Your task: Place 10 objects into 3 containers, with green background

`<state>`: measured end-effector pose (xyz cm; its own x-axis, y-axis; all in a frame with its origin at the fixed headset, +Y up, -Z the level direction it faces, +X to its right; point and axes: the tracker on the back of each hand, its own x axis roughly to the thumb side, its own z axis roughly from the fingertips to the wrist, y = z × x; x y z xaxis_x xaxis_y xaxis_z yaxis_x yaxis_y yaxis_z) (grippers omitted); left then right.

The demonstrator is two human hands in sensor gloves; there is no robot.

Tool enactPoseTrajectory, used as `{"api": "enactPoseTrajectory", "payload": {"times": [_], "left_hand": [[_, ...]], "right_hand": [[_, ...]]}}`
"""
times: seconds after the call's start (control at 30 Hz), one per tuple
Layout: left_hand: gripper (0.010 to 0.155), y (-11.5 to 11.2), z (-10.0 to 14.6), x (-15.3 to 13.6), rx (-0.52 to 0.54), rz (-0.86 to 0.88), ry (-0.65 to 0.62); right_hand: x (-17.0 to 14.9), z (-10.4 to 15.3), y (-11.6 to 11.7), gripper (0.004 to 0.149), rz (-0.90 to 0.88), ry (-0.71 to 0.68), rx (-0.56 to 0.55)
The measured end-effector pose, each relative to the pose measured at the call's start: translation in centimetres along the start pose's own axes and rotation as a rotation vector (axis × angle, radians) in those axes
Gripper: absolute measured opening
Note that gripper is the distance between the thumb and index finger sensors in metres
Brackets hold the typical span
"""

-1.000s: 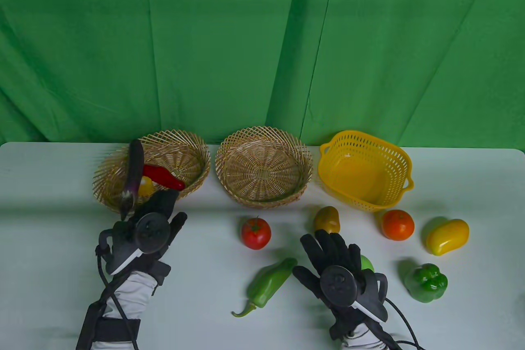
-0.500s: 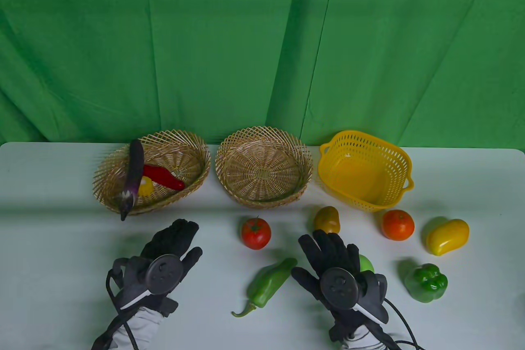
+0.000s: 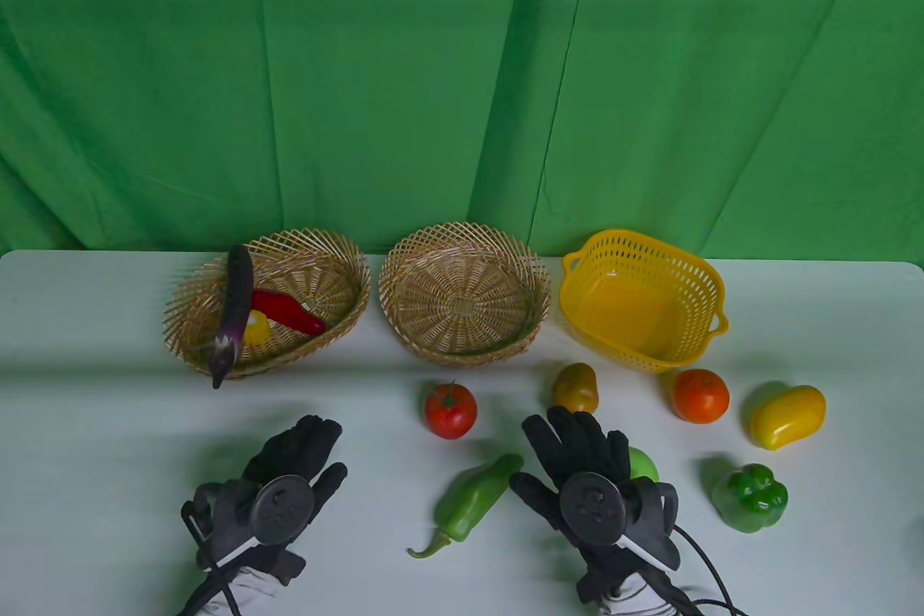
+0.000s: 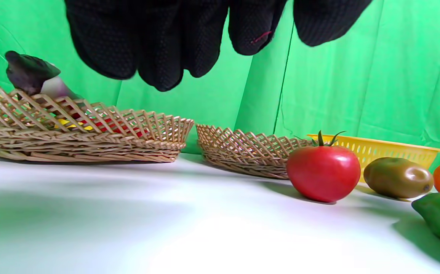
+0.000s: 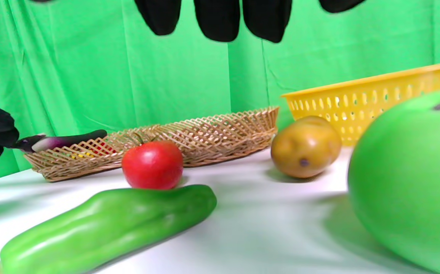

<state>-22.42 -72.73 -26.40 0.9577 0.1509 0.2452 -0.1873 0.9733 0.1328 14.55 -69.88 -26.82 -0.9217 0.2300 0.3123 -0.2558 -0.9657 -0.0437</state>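
The left wicker basket (image 3: pixel 332 262) holds a purple eggplant (image 3: pixel 235 305) lying over its front rim, a red chili (image 3: pixel 287 311) and a yellow item (image 3: pixel 255 328). The middle wicker basket (image 3: pixel 462 240) and the yellow plastic basket (image 3: pixel 693 349) hold nothing. My left hand (image 3: pixel 299 453) is open and empty over the table in front of the left basket. My right hand (image 3: pixel 574 443) is open and empty above a green apple (image 3: pixel 644 464), between a long green pepper (image 3: pixel 473 500) and a brownish potato (image 3: pixel 575 386). A red tomato (image 3: pixel 450 410) lies between the hands.
An orange (image 3: pixel 700 396), a yellow mango (image 3: pixel 787 416) and a green bell pepper (image 3: pixel 749 497) lie at the right of the white table (image 3: pixel 86 356). A green cloth (image 3: pixel 433 81) hangs behind the baskets.
My left hand let go of the eggplant, which now rests on the left basket, and drew back toward the table's front. My right hand barely moved.
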Motion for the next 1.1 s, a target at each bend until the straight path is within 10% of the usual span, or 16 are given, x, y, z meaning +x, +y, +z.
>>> {"api": "enactPoseTrajectory", "payload": {"times": [1.1], "left_hand": [[0.062,1.6,0.7,-0.9,0.067,0.039,-0.020]], "right_hand": [[4.4,-2.2,6.3,0.078,-0.006,-0.127,0.313]]}}
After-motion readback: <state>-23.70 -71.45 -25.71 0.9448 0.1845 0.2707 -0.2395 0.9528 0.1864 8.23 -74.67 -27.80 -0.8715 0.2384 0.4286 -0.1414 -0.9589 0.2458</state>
